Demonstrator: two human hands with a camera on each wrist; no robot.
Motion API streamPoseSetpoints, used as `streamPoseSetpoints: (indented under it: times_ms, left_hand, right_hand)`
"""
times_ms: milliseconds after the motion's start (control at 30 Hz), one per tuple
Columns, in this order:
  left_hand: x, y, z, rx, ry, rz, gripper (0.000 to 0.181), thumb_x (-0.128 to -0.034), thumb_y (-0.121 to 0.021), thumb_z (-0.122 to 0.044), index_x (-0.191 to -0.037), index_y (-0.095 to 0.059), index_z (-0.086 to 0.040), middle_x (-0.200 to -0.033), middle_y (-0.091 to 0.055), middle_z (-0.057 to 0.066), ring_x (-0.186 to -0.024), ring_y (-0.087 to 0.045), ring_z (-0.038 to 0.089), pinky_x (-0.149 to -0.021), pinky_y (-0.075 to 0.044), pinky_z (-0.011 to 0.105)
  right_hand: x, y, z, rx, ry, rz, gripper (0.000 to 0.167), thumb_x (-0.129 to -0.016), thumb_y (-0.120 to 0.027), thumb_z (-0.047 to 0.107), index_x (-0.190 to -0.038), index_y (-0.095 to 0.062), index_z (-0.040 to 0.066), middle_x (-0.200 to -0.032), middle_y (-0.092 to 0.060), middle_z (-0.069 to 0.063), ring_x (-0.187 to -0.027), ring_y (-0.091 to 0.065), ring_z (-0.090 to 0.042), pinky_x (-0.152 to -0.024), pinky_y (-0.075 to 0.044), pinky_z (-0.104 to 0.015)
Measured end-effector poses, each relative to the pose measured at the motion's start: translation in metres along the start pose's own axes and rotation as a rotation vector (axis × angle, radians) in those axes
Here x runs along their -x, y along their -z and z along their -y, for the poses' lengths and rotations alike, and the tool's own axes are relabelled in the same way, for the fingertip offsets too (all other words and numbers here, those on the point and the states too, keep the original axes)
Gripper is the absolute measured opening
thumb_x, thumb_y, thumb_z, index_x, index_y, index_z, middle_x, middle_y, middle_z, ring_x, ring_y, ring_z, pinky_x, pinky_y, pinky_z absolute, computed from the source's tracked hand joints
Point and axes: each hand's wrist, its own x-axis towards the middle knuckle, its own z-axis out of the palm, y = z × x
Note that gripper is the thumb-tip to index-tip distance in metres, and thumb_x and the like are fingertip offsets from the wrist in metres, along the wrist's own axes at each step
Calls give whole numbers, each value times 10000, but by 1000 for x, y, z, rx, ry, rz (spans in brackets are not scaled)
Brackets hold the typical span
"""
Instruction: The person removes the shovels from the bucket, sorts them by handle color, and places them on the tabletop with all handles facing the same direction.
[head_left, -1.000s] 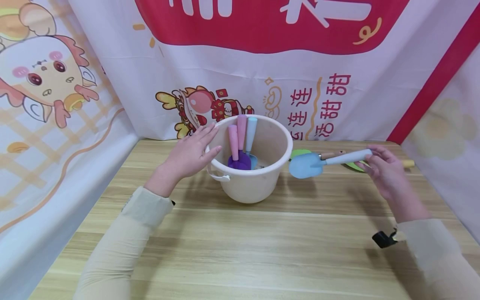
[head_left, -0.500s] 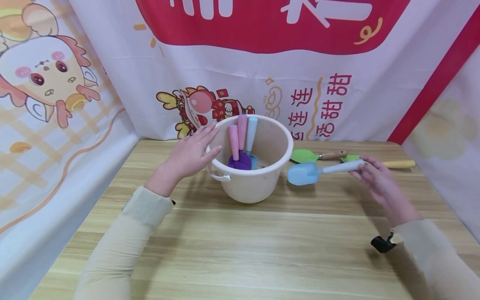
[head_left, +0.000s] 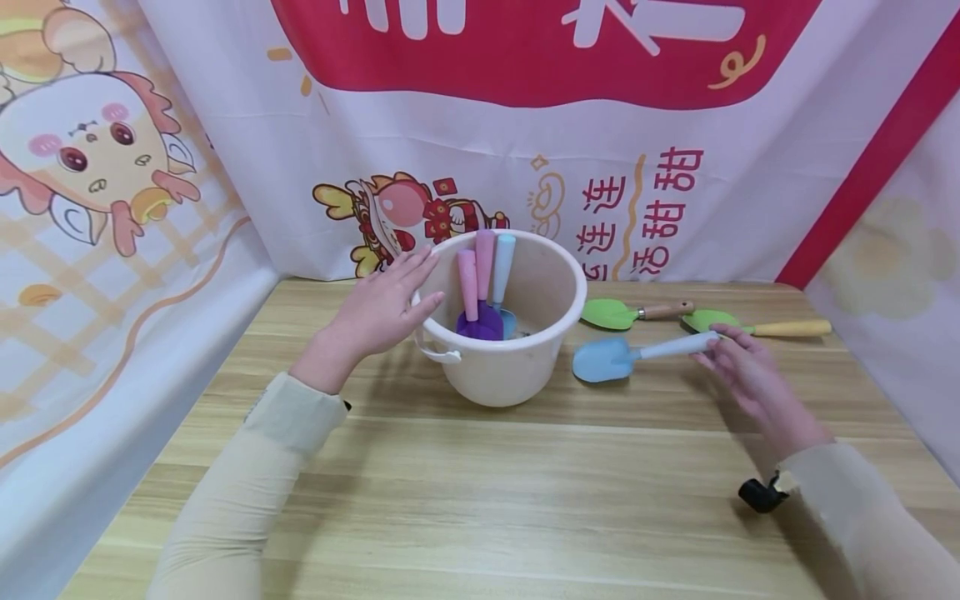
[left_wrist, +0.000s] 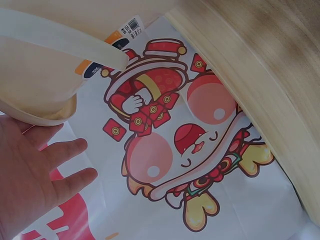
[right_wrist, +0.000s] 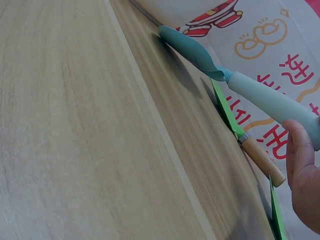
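Note:
My right hand [head_left: 750, 375] pinches the handle end of a light blue trowel [head_left: 603, 360], whose blade points left toward the bucket. In the right wrist view this trowel [right_wrist: 272, 102] appears raised a little off the table, its shadow beneath. A cream bucket [head_left: 498, 371] stands upright near the back. Extended fingers of my left hand [head_left: 382, 308] rest on its left rim. Two pink-handled scoops [head_left: 467, 283] with purple blades stand inside the bucket, beside a second light blue trowel [head_left: 502, 271]. Their lower ends are partly hidden.
Behind the held trowel lie a green trowel with a brown handle [head_left: 667, 309] and another green one with a yellow handle [head_left: 791, 328]. A white bucket handle [head_left: 438, 353] hangs at the left. Printed cloth [head_left: 465, 133] borders the wooden table [head_left: 487, 500].
My right hand has brought the light blue trowel lower and slightly nearer to me, uncovering the green trowels behind. My left hand stays on the bucket rim.

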Motion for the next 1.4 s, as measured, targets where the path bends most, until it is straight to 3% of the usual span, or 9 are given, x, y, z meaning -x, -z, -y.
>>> streamPoseSetpoints:
  times_ms: [367,600,767,1033,1267,1400]
  left_hand:
    - [-1,0,1,13,9,3,726,-1063,-348,-581,-1655,-192,-190,-1711,-97,-8,-1564,-101,294,-1175,-173,692]
    - [-1,-1,1,11,6,2,740,-1058,-323,-603,-1656,-189,-189,-1710,-86,-17,-1565,-100,291,-1171,-174,699]
    - [-1,-1,1,13,7,1,746,-1055,-313,-615,-1656,-186,-191,-1710,-80,-21,-1566,-96,286,-1171,-171,699]
    - [0,-1,-1,23,6,-9,711,-1068,-380,-545,-1654,-197,-186,-1709,-81,-22,-1564,-93,293,-1167,-164,709]
    - [0,-1,-1,22,6,-7,706,-1069,-389,-535,-1652,-205,-182,-1709,-85,-19,-1564,-100,292,-1170,-170,702]
    - [1,-1,-1,18,4,-9,714,-1067,-376,-552,-1652,-207,-179,-1709,-89,-16,-1563,-101,293,-1167,-174,705]
  right_hand:
    - [0,4,-2,5,-68,4,319,-1029,-458,-122,-1021,-721,60,-1003,-667,-109,-937,-735,-217,-922,-558,-291]
    - [2,10,-2,-2,-79,56,354,-1026,-445,-133,-1029,-756,36,-995,-665,-118,-951,-735,-218,-912,-565,-291]
    - [1,16,0,50,-98,98,401,-1033,-429,-133,-1053,-780,60,-1035,-691,-94,-973,-729,-191,-912,-564,-271]
    - [3,24,4,195,-135,124,394,-1019,-470,-138,-1044,-796,82,-1033,-737,-68,-970,-736,-155,-886,-568,-239]
    - [3,24,12,405,-224,30,334,-986,-612,-79,-1005,-815,184,-1005,-753,11,-931,-727,-83,-855,-574,-223]
    - [2,24,15,507,-262,15,318,-977,-647,-52,-1013,-813,218,-1011,-742,46,-937,-718,-63,-865,-573,-229]
